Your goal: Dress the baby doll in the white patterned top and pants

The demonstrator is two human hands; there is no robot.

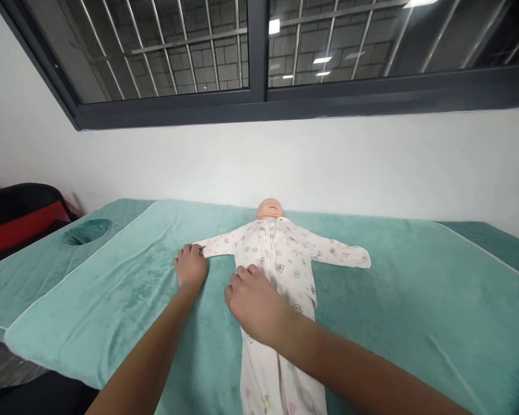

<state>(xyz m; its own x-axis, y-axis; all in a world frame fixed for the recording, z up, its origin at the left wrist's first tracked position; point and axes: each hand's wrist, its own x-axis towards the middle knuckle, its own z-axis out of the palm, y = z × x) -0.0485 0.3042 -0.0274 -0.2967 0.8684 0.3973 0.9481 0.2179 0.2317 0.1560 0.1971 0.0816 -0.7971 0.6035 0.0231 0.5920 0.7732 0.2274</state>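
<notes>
A baby doll (270, 208) lies on its back, dressed in a white patterned baby top (296, 253) and matching trousers (259, 380). Its arms are spread out to both sides. At the end of the sleeve (219, 244) on the left, my left hand (191, 266) is closed with its fingers on the cuff. My right hand (257, 302) is over the lower left side of the top, its fingers curled in. What lies under those fingertips is hidden. The other sleeve (341, 253) lies flat, away from my hands.
A green plush cover (398, 323) is spread over the massage bed, with a face hole (87, 231) at the left end. Behind it stand a white wall (177, 161) and a dark-framed window (259, 101). A black and red chair (21, 222) is at the left.
</notes>
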